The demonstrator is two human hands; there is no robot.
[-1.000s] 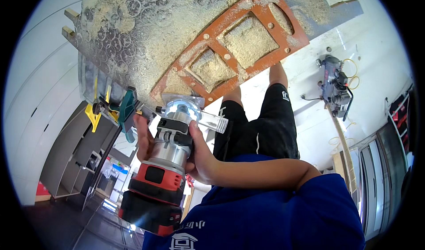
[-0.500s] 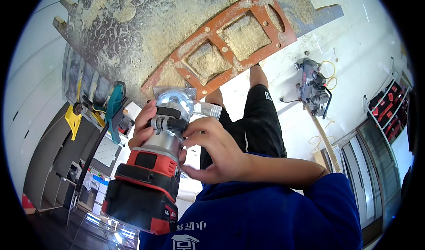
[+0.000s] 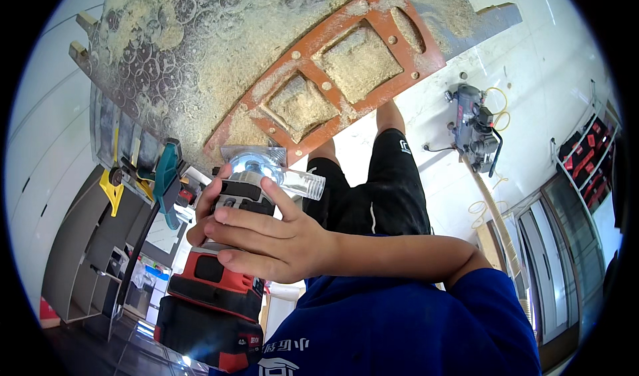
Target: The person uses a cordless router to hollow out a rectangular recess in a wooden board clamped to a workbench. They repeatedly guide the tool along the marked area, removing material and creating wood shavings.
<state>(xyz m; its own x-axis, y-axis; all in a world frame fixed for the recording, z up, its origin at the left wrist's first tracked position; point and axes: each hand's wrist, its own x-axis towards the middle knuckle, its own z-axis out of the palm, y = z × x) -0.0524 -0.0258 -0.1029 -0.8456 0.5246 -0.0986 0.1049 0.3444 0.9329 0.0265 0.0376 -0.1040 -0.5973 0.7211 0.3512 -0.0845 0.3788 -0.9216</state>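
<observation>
A red and black cordless trim router is held upright in both hands, its battery end toward me. At its far end are a lit clear base and a clear plastic dust port pointing right. My left hand wraps the motor from the left, its fingers partly hidden. My right hand lies across the top of the motor, fingers curled over it. Just beyond the base lies an orange-brown board with window-like cutouts and small round holes. Heaps of sawdust fill its openings.
Sawdust covers the patterned workbench. Left of it hang a teal bar clamp and a yellow clamp. An air compressor stands on the floor at right, near a pale ribbed hose. A rack holds red and black cases.
My right hand has moved left from the router's side to lie over its motor, fingers now spread across it. The router sits slightly lower in view. My left hand stays on it.
</observation>
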